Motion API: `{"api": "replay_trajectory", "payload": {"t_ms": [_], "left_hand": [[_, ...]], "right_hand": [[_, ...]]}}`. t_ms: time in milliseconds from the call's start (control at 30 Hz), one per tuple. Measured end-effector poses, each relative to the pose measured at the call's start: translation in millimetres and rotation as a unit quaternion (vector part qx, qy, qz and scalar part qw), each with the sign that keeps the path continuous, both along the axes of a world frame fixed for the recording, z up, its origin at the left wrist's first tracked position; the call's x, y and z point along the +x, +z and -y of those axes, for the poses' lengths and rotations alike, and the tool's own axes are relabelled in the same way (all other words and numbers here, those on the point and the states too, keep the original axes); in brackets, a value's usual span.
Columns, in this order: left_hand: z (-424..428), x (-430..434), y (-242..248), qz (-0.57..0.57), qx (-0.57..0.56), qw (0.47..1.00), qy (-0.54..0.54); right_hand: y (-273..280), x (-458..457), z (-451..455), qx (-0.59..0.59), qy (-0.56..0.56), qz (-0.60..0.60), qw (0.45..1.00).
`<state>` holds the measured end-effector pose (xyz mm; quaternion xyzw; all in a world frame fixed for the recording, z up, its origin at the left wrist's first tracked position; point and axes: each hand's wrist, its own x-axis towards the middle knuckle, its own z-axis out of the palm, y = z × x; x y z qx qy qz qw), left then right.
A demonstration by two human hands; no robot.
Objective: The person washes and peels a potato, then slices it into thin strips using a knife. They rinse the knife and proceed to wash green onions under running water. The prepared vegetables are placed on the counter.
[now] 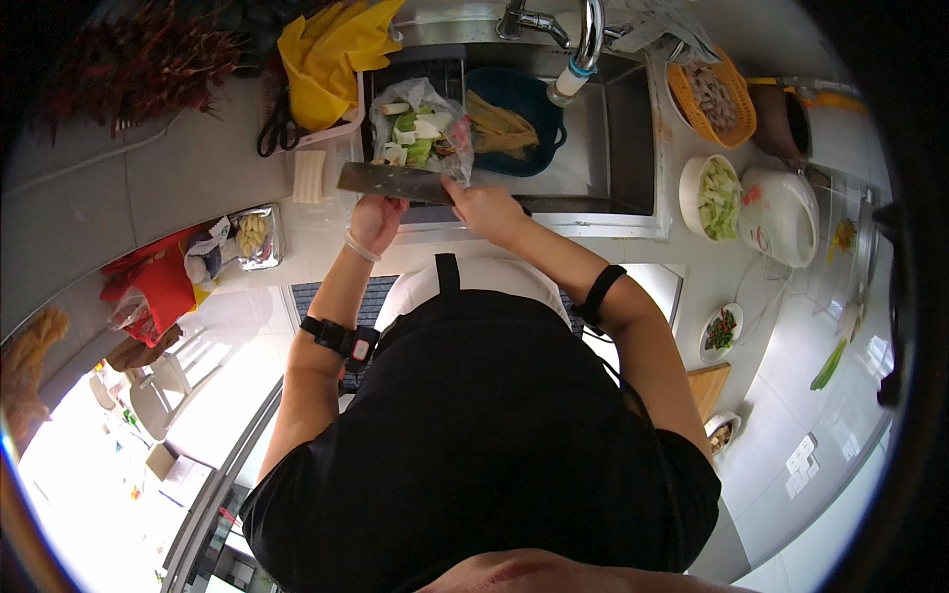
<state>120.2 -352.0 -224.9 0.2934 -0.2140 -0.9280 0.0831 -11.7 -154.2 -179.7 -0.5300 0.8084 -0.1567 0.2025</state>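
Note:
My right hand grips the handle end of a broad cleaver, held level at the sink's front edge with small bits stuck to its blade. Just below the blade's left half is my left hand, its fingers curled close to the lower edge. Whether those fingers hold something small is hidden by the blade. Beyond the cleaver, a clear plastic bag of vegetable scraps lies open at the left part of the steel sink. Beside it, a dark teal basin contains a yellowish-brown, wrinkled item.
A faucet overhangs the sink. Left are a yellow cloth, black scissors, a white ridged block and a foil tray. At right stand an orange basket, a bowl of chopped greens and a plate of cut peppers.

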Motion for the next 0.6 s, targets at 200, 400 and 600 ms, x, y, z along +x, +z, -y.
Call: {"api": "replay_trajectory", "payload": {"t_ms": [200,400,600], "left_hand": [[1,0,-6,-0.108,-0.037,0.993,-0.031],[5,6,-10,-0.107,0.042,0.993,-0.034],[-1,8,-3,-0.164,0.067,0.983,-0.043]], "right_hand": [[12,15,7,-0.079,0.024,0.007,0.997],[10,14,5,-0.068,0.032,-0.011,0.997],[4,9,0,-0.048,0.046,-0.032,0.997]]}}
